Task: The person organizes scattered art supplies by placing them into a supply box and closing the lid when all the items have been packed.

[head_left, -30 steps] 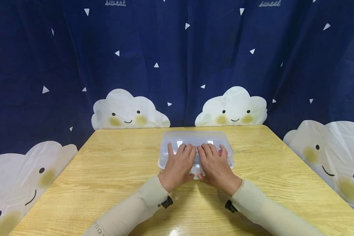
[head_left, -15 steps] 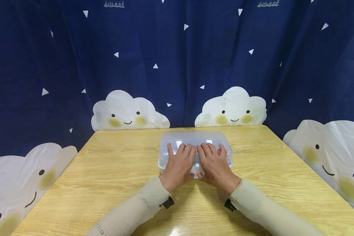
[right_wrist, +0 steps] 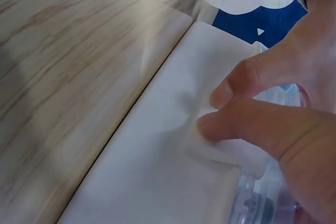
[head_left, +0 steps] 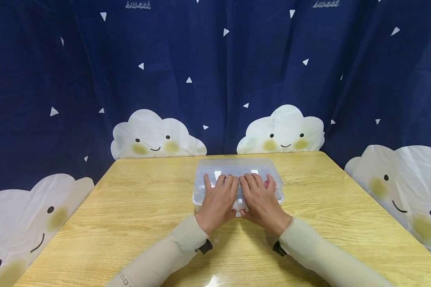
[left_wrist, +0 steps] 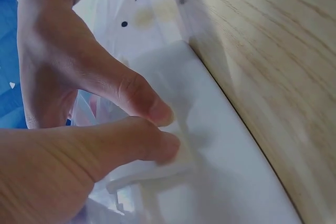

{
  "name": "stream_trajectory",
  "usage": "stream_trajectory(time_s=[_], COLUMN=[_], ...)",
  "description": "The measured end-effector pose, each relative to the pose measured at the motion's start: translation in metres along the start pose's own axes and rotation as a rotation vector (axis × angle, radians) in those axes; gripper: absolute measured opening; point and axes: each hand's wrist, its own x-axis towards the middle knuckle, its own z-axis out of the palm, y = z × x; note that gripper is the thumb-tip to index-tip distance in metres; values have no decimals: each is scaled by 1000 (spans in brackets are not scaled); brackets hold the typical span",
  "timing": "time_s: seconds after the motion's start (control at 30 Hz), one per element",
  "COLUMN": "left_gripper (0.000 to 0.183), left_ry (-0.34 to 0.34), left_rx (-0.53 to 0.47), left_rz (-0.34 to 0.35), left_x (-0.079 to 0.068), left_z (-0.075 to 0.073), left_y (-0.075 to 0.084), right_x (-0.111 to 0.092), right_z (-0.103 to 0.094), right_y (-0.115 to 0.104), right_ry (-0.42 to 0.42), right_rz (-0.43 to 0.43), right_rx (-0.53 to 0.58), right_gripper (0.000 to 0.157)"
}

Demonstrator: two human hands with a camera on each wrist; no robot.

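Note:
A plastic storage box with a see-through lid and a white front wall stands on the table. My left hand and right hand grip its front edge side by side. Fingers bend over the top of the lid, while both thumbs press on a white latch at the middle of the front. In the right wrist view the two thumb tips lie close together on that latch. Something pink shows through the lid by my right little finger; the other contents are mostly hidden.
The wooden table extends to both sides of the box and in front of it. Behind it hangs a dark blue curtain printed with clouds and small triangles. A dark strap shows under each sleeve.
Both hands keep the same hold on the box. Only a slight shift of the head view shows.

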Motion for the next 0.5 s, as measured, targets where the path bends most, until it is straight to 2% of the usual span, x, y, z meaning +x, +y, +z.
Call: stream_trajectory(time_s=[0.5], left_gripper=[95], left_ry=[-26], left_rx=[-14], left_rz=[-11], left_x=[1], left_z=[-1], left_y=[-1], right_x=[1], right_z=[0], right_y=[2], right_ry=[-19], right_rz=[0], right_rx=[32], right_gripper=[95])
